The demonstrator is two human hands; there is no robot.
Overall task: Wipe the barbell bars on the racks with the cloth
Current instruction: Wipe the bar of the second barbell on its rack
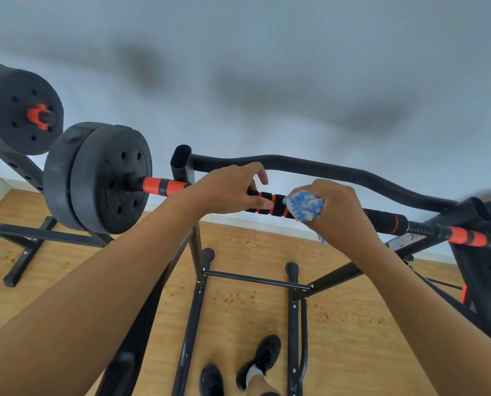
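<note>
A barbell bar (381,220) with black foam grips and orange bands lies across a black rack (194,252), running from left to lower right. Black weight plates (95,178) sit on its left end. My left hand (230,190) holds the bar near its middle, thumb underneath and fingers curled over the top. Just to its right, my right hand (338,208) grips a blue and white cloth (304,205) wrapped against the bar.
A second barbell with black plates (18,110) rests on another rack at far left. A curved black rack bar (324,170) runs behind the barbell. Rack legs and crossbars (255,278) stand on the wooden floor below, near my black shoes (261,361).
</note>
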